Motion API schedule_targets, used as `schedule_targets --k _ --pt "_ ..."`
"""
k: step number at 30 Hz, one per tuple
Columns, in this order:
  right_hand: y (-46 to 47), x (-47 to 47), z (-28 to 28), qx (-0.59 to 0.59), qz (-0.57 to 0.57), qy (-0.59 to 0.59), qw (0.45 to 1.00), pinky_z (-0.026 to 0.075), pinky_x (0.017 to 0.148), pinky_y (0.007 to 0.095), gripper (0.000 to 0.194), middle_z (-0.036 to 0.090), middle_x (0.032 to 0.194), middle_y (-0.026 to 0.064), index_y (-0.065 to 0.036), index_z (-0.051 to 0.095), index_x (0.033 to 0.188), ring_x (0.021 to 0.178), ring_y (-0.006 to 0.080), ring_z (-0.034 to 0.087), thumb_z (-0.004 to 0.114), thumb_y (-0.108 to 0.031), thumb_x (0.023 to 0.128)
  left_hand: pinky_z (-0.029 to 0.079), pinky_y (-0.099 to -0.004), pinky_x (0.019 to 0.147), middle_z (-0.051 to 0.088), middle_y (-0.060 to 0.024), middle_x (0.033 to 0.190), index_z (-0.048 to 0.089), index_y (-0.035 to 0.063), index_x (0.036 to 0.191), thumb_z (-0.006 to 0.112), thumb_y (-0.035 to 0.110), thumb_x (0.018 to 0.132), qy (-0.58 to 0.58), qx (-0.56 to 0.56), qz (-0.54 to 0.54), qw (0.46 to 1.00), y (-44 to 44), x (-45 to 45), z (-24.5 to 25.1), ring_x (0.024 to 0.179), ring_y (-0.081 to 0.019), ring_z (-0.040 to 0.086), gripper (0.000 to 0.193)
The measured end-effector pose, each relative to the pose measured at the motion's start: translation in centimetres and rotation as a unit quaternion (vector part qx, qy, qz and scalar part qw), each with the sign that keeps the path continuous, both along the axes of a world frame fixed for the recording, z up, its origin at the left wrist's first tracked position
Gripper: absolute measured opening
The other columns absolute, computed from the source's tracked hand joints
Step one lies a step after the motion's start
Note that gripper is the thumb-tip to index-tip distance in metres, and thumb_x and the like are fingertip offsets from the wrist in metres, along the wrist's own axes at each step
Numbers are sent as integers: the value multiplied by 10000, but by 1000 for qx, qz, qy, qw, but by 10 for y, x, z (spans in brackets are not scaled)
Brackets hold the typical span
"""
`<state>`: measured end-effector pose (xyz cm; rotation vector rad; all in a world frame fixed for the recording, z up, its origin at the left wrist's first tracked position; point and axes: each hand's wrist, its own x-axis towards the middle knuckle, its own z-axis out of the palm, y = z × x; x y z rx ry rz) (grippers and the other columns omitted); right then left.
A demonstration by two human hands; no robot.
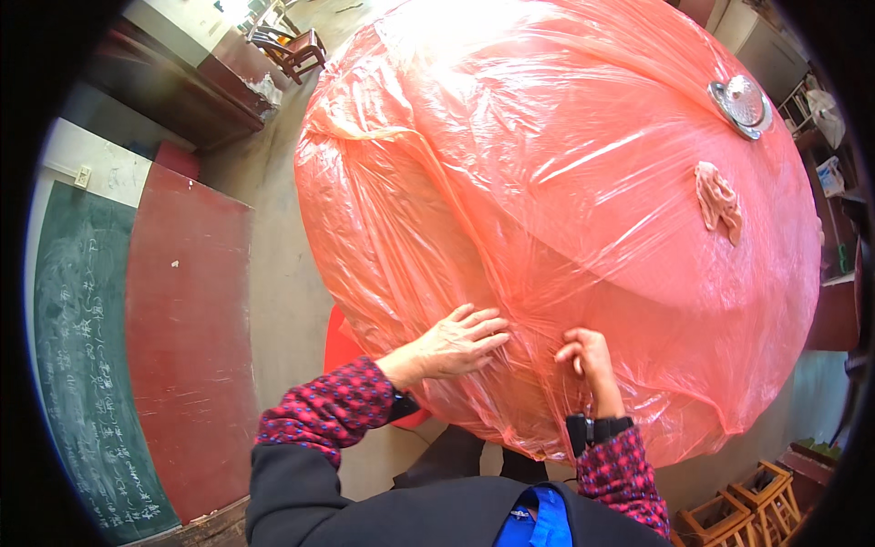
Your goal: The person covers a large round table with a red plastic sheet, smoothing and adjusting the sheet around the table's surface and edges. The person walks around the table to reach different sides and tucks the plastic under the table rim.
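A thin, wrinkled red plastic sheet (437,225) is spread over a large round table and hangs past its near edge. My left hand (465,342) rests on the sheet near the edge, fingers apart and palm down. To its right, my right hand (589,355) touches the sheet with bent fingers; whether it pinches the film cannot be told. A crumpled pink cloth (718,202) lies on the right part of the table. Beyond it, near the far right edge, is a shiny glass lid or dish with a metal rim (740,108).
A red plastic stool (340,349) stands partly under the table's left edge. Wooden stools (718,514) are at the lower right, and a wooden chair (290,51) stands at the upper left. A green chalkboard with writing (85,355) hangs on the left wall.
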<state>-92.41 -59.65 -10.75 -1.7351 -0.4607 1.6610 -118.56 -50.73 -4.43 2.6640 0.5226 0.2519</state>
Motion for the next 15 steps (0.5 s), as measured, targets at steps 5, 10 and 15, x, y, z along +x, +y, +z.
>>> schedule_targets --k 5,10,15 --pt "-25 7 -5 21 23 9 999 233 302 210 253 647 648 166 40 548 987 305 68 358 375 -101 868 474 -423 855 586 -166 997 554 25 1002 568 27 728 -119 133 162 971 120 -43 33 972 -347 565 274" --pt "-22 3 -2 -13 8 -15 1000 240 303 192 252 645 638 172 40 550 971 311 72 394 356 -89 875 340 -492 976 383 -155 1338 360 56 1301 622 169 753 81 160 383 906 249 -39 19 1249 -313 346 617" --pt "-23 2 1 -1 17 -42 999 251 302 198 290 634 607 172 21 556 915 300 83 382 339 -170 901 363 -456 911 539 -83 1127 460 103 1217 610 226 770 154 247 378 879 291 -39 -16 1114 -242 466 487"
